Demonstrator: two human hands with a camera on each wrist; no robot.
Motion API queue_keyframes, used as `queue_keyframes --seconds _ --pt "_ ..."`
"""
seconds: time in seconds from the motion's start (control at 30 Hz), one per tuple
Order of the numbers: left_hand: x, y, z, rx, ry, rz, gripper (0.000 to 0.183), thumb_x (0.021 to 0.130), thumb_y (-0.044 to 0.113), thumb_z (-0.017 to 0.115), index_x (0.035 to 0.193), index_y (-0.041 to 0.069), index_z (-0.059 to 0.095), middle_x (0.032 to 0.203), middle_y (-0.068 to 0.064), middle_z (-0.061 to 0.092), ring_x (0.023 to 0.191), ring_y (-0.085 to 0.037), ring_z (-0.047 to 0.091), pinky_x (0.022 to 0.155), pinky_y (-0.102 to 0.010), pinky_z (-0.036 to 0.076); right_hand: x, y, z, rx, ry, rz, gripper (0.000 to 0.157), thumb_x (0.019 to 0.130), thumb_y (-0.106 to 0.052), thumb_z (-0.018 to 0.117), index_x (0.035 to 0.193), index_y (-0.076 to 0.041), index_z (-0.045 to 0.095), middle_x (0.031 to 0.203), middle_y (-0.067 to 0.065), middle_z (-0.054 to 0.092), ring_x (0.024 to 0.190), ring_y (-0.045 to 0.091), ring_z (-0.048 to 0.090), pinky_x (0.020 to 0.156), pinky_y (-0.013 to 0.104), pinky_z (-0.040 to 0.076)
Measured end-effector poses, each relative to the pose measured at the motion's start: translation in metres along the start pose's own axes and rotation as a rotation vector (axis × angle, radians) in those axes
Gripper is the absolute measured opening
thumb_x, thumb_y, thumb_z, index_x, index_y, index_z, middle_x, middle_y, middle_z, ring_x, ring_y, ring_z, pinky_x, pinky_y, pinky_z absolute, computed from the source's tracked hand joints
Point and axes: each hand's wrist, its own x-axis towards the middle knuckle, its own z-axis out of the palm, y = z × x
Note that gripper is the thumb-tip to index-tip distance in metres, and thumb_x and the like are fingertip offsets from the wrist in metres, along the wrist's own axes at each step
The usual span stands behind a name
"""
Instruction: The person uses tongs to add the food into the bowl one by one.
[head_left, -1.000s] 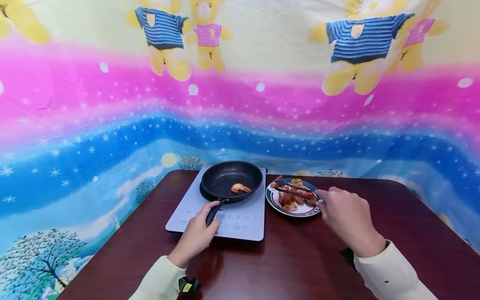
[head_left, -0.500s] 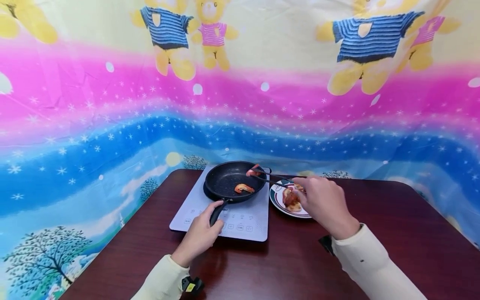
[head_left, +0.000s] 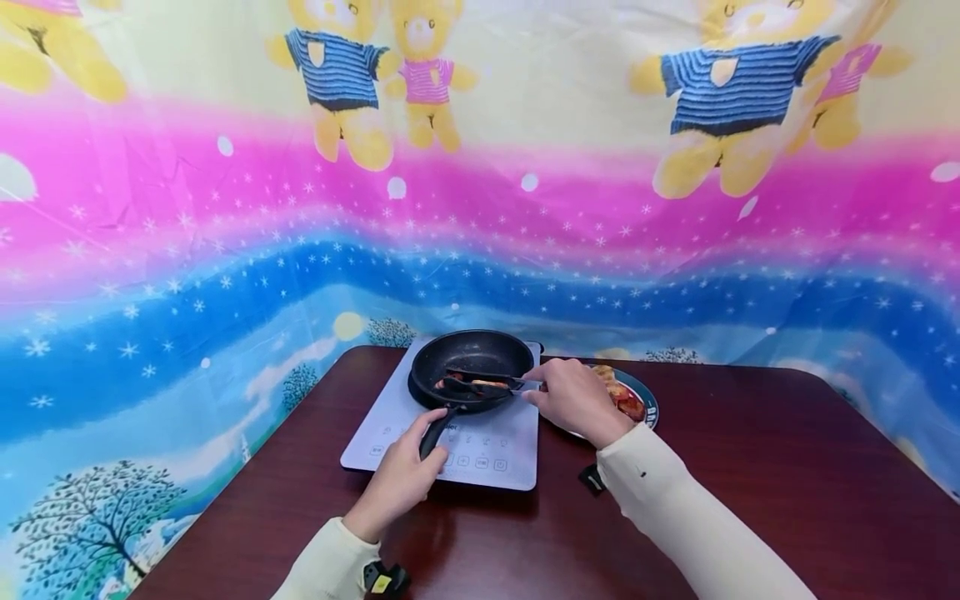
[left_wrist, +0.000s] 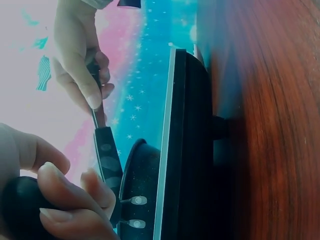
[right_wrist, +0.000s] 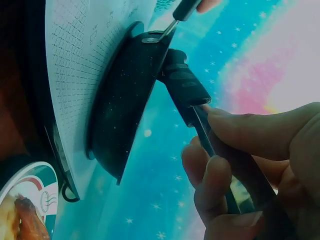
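In the head view, my left hand grips the black handle of a frying pan. My right hand holds metal tongs with black tips, squeezed nearly together in the right wrist view. Those tips reach down inside the pan from its right side. A curled orange shrimp lies in the pan, partly covered by the tongs. A reddish piece shows by the tips at the pan's near left. In the left wrist view the tongs slant over the pan's rim.
The pan stands on a white induction cooktop with touch controls. Right of it, a green-rimmed plate of browned food is partly behind my right forearm. A brown wooden table lies underneath, a printed cloth behind.
My right hand has moved left from the plate with the tongs, carrying a reddish piece of food over the pan, and the tips are now down inside it. My left hand stays on the handle.
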Motion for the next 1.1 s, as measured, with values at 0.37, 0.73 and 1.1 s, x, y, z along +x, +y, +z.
queue_keyframes --seconds 0.37,0.73,1.1 --pt "-0.001 0.004 -0.003 -0.068 -0.024 0.001 0.056 0.09 0.009 0.049 0.144 0.02 0.04 0.076 -0.01 0.059 0.041 -0.013 0.039 0.042 -0.029 0.042 0.005 0.001 -0.004 0.049 -0.091 0.06 0.028 0.09 -0.028 0.068 0.114 -0.014 0.073 0.115 0.006 0.065 0.106 0.025 0.058 0.085 0.046 0.051" --pt "0.0 0.003 -0.001 -0.045 -0.018 -0.004 0.054 0.091 0.011 0.048 0.143 0.022 0.041 0.076 -0.009 0.06 0.042 -0.014 0.04 0.042 -0.03 0.043 0.007 0.001 -0.013 0.08 -0.191 0.095 0.026 0.092 -0.028 0.066 0.112 -0.014 0.073 0.115 0.004 0.065 0.098 0.02 0.058 0.078 0.04 0.051" --pt "-0.002 0.001 0.0 -0.034 -0.009 -0.007 0.053 0.092 0.012 0.048 0.144 0.021 0.04 0.076 -0.01 0.06 0.042 -0.015 0.04 0.042 -0.031 0.043 0.003 0.006 -0.018 0.117 -0.233 0.127 0.035 0.091 -0.033 0.066 0.119 -0.012 0.069 0.124 0.008 0.062 0.089 0.02 0.059 0.072 0.039 0.052"
